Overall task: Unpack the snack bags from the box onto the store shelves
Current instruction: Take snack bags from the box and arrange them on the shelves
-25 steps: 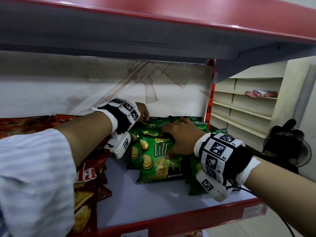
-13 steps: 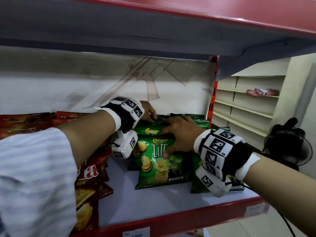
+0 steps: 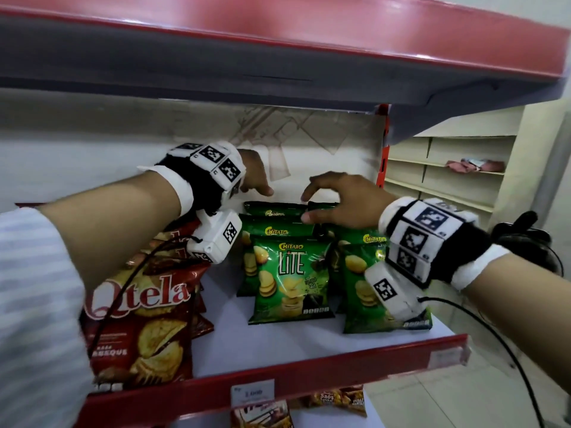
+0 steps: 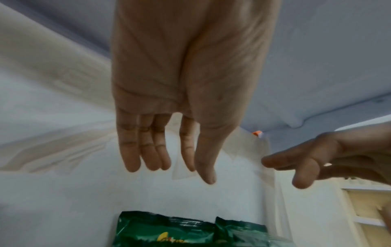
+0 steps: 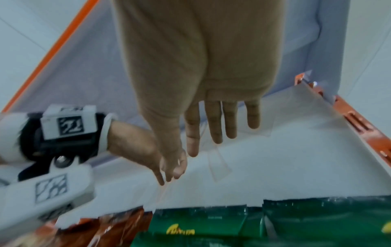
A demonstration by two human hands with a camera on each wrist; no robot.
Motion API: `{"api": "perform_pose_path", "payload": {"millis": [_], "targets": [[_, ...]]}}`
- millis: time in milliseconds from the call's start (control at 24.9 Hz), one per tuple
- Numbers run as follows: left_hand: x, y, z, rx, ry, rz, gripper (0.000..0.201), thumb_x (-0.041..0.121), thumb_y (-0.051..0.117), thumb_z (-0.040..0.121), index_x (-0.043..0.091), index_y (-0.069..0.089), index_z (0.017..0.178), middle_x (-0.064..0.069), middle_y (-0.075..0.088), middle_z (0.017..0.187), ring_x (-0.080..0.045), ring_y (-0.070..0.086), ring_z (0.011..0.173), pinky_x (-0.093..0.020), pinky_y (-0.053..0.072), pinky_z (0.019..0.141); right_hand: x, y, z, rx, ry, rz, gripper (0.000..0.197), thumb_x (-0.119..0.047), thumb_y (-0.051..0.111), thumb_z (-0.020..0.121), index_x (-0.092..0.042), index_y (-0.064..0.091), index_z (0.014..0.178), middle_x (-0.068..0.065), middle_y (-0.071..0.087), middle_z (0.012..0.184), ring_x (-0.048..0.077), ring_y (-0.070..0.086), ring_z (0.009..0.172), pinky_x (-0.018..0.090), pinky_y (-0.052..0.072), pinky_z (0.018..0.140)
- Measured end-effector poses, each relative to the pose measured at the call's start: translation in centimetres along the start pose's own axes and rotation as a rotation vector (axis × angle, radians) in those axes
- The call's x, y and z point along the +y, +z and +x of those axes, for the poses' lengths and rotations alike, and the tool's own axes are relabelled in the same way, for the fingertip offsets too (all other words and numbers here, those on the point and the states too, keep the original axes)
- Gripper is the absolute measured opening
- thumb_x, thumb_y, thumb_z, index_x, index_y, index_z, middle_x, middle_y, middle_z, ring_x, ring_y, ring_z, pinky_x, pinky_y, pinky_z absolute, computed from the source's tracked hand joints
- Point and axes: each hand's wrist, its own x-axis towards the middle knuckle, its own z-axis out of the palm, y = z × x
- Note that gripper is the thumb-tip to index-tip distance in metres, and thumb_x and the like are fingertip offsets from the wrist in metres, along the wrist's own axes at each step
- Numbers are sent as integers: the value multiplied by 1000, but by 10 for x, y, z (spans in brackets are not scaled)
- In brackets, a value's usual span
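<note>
Snack bags [image 3: 290,273] stand in green rows on the shelf [image 3: 278,344], one behind another, near the red bags [image 3: 142,316] on the left side. Half a second ago both hands were pressing on the tops of the green bags. Now they have come up off them. The left hand [image 3: 255,177] hangs above the back row with its fingers [image 4: 146,150] straight and loose, and it holds nothing. The right hand [image 3: 336,199] is open too, fingers spread (the thumb may just brush a bag top in the head view, but nothing is gripped). The bags stay standing by themselves. So I think this bunch is tidy and done, and the hands are free to go back for more. The box is not in any picture.
</note>
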Motion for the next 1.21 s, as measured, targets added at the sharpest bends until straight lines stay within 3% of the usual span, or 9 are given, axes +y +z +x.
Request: {"api": "perform_pose_path", "payload": {"millis": [161,282,402,483,563,684,845,1086,1207], "targets": [[10,7,-25,-290,106,109,39,49,77,70,25,69,100,-1,67,105,-14,58,90,-25,46,77,26,-22,-33,-16,158,-4,39,-52,77,68,-38,62,101,-20,58,98,9,54,103,20,35,82],[19,25,-22,-393,124,313,51,50,77,70,26,64,112,-1,65,117,-16,59,105,-27,47,86,47,-20,-57,-259,266,-90,66,-53,82,57,-39,58,116,-15,56,110,10,53,104,23,40,88],[23,41,-15,-401,186,453,38,43,75,76,25,60,106,2,59,97,-11,53,77,-19,40,59,57,-4,-68,-346,293,-200,81,-44,86,60,-33,50,132,-5,50,121,18,53,110,25,45,91],[17,44,-10,-377,190,455,26,37,78,75,26,57,86,7,54,69,-4,45,52,-11,34,42,61,6,-69,-291,250,-237,76,-42,83,66,-32,49,133,-5,49,111,18,52,110,21,39,87],[8,41,-9,-347,154,409,28,28,81,72,18,65,92,12,58,55,3,53,45,-3,31,35,61,8,-65,-225,220,-199,71,-42,82,68,-31,51,131,-12,43,97,15,49,103,20,34,83],[-1,42,-9,-323,201,384,41,29,83,69,12,67,103,16,57,68,6,55,53,2,32,40,59,15,-60,-196,196,-201,73,-43,81,67,-30,50,132,-4,51,110,16,45,106,25,35,86],[2,38,-28,-233,75,294,19,21,80,74,20,61,75,9,56,70,-2,50,57,-11,43,50,59,19,-64,-238,208,-168,80,-48,82,64,-34,46,134,6,50,128,25,48,118,35,42,99],[22,1,-61,5,59,149,36,30,69,85,15,64,118,-1,61,110,-19,56,108,-21,37,82,57,11,-75,-150,181,-70,72,-49,77,71,-33,47,134,2,48,133,21,45,123,29,37,102],[24,1,-81,152,59,-129,27,31,60,92,10,67,107,-5,71,102,-18,66,82,-24,46,73,46,7,-80,83,108,-8,43,-40,71,80,-28,59,120,-1,56,117,15,45,110,24,35,88]]}}
